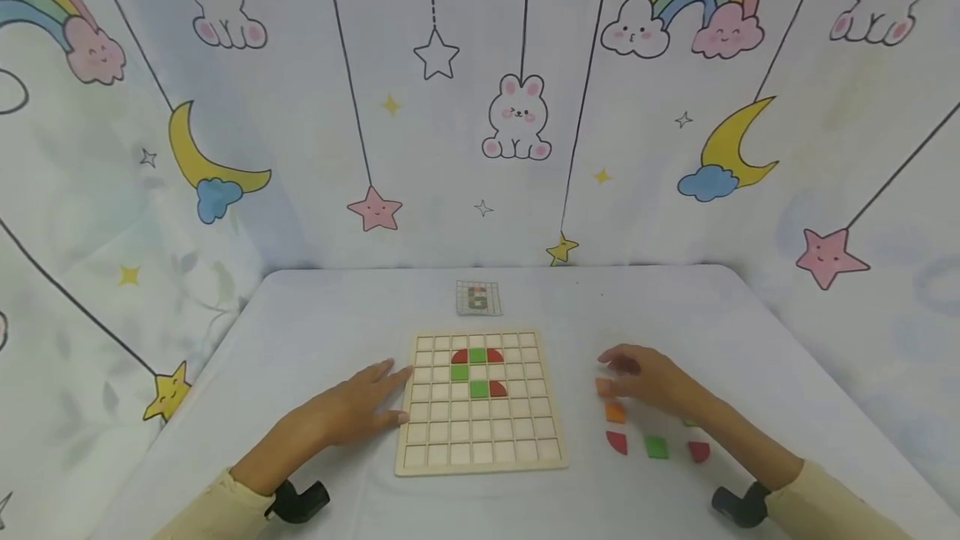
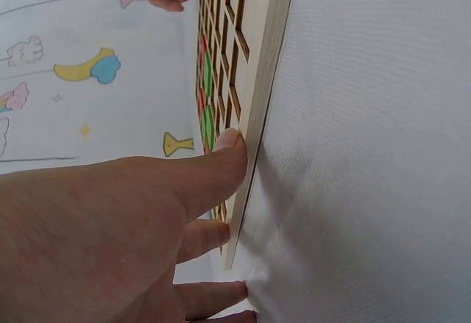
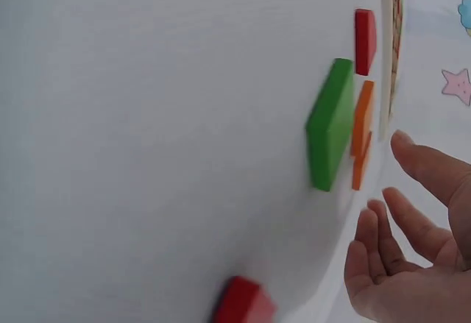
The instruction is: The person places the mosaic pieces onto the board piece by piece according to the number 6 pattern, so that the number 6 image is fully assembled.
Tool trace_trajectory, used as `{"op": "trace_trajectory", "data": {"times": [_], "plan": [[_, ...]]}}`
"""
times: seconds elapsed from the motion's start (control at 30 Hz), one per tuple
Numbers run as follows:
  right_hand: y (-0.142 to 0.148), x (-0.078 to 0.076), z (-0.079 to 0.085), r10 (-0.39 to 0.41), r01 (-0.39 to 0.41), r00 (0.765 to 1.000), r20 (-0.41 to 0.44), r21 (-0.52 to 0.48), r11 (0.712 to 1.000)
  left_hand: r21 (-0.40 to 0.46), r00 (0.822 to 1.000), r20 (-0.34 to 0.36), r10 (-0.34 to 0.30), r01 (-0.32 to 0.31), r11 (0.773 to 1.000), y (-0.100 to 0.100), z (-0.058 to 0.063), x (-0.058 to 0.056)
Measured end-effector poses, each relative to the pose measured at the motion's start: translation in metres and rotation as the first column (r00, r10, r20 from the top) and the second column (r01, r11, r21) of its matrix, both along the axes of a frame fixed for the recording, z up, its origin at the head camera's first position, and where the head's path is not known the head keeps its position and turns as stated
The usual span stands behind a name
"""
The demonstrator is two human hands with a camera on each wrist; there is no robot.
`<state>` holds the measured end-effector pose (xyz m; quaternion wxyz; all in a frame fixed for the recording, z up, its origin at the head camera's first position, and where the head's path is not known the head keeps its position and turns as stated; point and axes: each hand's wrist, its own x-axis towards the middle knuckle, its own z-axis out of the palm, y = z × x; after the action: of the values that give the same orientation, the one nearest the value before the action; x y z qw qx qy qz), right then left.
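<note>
A wooden grid board (image 1: 480,468) lies flat with green square tiles (image 1: 477,355) and red quarter-round tiles (image 1: 460,356) set in its upper cells. My left hand (image 1: 356,407) rests at the board's left edge, fingers spread; in the left wrist view its thumb (image 2: 229,143) lies on the rim. To the right of the board, my right hand (image 1: 652,380) hovers by two orange tiles (image 1: 615,412), its fingers loosely bent and thumb apart. Nothing sits between those fingers (image 3: 408,224) in the right wrist view.
Near the right hand lie a loose red quarter-round tile (image 1: 617,442), a green square tile (image 1: 657,447) and another red tile (image 1: 699,452). Another green tile (image 1: 691,422) is partly hidden under the right forearm. A small pattern card (image 1: 478,298) lies behind the board.
</note>
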<state>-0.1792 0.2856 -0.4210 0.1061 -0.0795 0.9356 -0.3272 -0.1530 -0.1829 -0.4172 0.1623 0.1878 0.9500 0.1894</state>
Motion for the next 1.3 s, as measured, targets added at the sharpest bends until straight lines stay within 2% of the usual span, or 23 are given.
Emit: {"op": "trace_trajectory", "data": {"times": [0.13, 0.4, 0.67, 0.87, 1.03, 1.3], "plan": [[0.004, 0.002, -0.005, -0.014, 0.014, 1.000, 0.021, 0.019, 1.000, -0.001, 1.000, -0.005, 0.000, 0.000, 1.000, 0.000, 0.000, 0.000], [0.001, 0.000, -0.012, 0.012, -0.011, 1.000, -0.012, 0.064, 0.998, -0.001, 1.000, -0.014, 0.000, 0.000, 1.000, -0.001, -0.001, 0.001], [-0.004, 0.001, -0.009, 0.012, -0.011, 1.000, -0.014, 0.078, 0.997, 0.009, 1.000, 0.000, -0.011, 0.011, 1.000, -0.002, -0.002, -0.001], [-0.010, -0.002, -0.008, 0.057, -0.054, 0.997, -0.059, 0.057, 0.997, 0.007, 1.000, -0.009, -0.014, 0.014, 1.000, -0.002, -0.002, -0.001], [-0.034, -0.010, -0.004, 0.113, -0.113, 0.988, -0.107, 0.005, 0.994, 0.005, 1.000, -0.015, -0.013, 0.013, 1.000, -0.003, 0.000, 0.000], [-0.098, -0.022, -0.001, 0.188, -0.187, 0.968, -0.165, 0.023, 0.982, 0.010, 1.000, -0.005, -0.001, 0.001, 1.000, -0.001, -0.001, -0.001]]}}
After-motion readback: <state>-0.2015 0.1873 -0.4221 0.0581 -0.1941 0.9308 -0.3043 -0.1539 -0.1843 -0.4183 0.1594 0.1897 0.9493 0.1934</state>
